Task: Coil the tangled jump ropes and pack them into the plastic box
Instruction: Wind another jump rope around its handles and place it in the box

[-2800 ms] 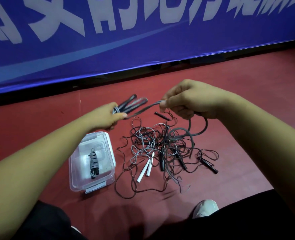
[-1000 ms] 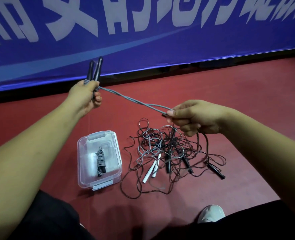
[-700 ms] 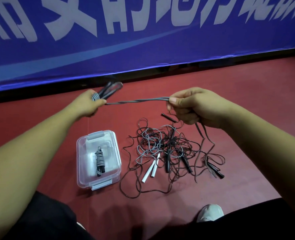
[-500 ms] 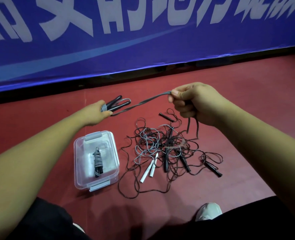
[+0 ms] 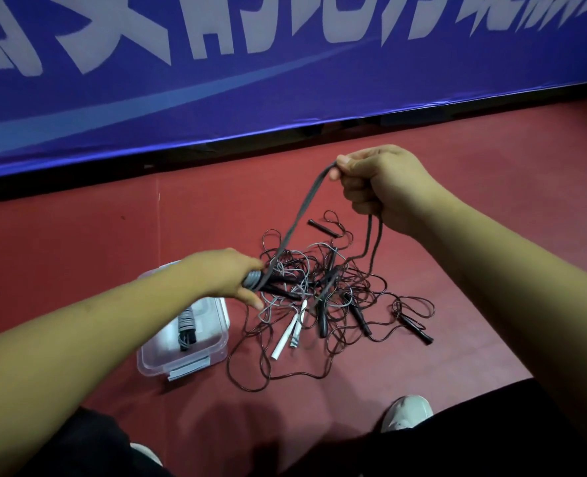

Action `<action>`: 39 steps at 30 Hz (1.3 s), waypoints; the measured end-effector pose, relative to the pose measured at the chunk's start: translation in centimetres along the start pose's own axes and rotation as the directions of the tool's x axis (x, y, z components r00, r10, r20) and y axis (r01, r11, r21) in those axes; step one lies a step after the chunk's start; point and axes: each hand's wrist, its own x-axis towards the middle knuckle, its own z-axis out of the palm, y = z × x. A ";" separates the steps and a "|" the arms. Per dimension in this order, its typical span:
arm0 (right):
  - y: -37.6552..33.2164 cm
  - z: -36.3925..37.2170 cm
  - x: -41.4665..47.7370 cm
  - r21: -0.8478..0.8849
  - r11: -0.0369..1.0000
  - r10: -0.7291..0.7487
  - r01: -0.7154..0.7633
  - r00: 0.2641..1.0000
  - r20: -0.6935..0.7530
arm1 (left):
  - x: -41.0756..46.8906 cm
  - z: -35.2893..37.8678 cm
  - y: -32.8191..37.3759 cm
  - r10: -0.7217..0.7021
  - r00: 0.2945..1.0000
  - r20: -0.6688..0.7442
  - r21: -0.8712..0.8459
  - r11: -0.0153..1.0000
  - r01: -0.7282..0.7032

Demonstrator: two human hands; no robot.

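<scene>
Plastic box (image 5: 221, 333): clear, standing on the red floor (image 5: 78, 256); its far-left part is hidden under the left forearm.
Packed rope (image 5: 186, 327): a wound grey bundle with dark ends, lying inside the box.
Left hand (image 5: 230, 273): held just above the box's far right corner. Its fingers (image 5: 250, 299) are curled round a pair of black handles (image 5: 280, 290), which stick out to the right, away from the box.
Wound turns (image 5: 252, 278): grey coils wrapped round the handles, sitting right at the fingertips.
Grey rope (image 5: 299, 215): a doubled strand, motion-blurred, rising from the wound turns up and to the right, away from the box.
Right hand (image 5: 381, 180): raised well to the right of and beyond the box. Thumb and forefinger pinch the rope's top bend, the other fingers closed; two strands hang from under the palm.
Tangle (image 5: 333, 280): thin dark and grey cords heaped on the floor just right of the box.
White handles (image 5: 290, 333): two, side by side, near the box's right wall.
Loose black handle (image 5: 417, 330): at the tangle's edge farthest from the box.
Shoe (image 5: 407, 413): nearer the viewer than the box, off to its right.
Blue banner (image 5: 285, 80): beyond the box.
</scene>
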 end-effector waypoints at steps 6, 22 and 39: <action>0.9 -1.6 1.3 0.028 0.999 0.022 -0.018 0.987 -0.157 | -0.8 -0.5 2.6 0.169 0.985 -0.047 -0.041 0.984 -0.171; 5.8 -4.6 1.8 -0.333 0.903 0.239 -0.270 0.962 -0.132 | -4.4 -5.5 2.0 0.104 0.840 -0.532 -0.838 0.078 -0.540; 0.6 1.4 -1.7 -0.509 0.853 0.059 0.114 0.949 0.310 | -2.0 -5.1 -5.1 -0.460 0.770 -0.441 -0.867 0.442 -0.233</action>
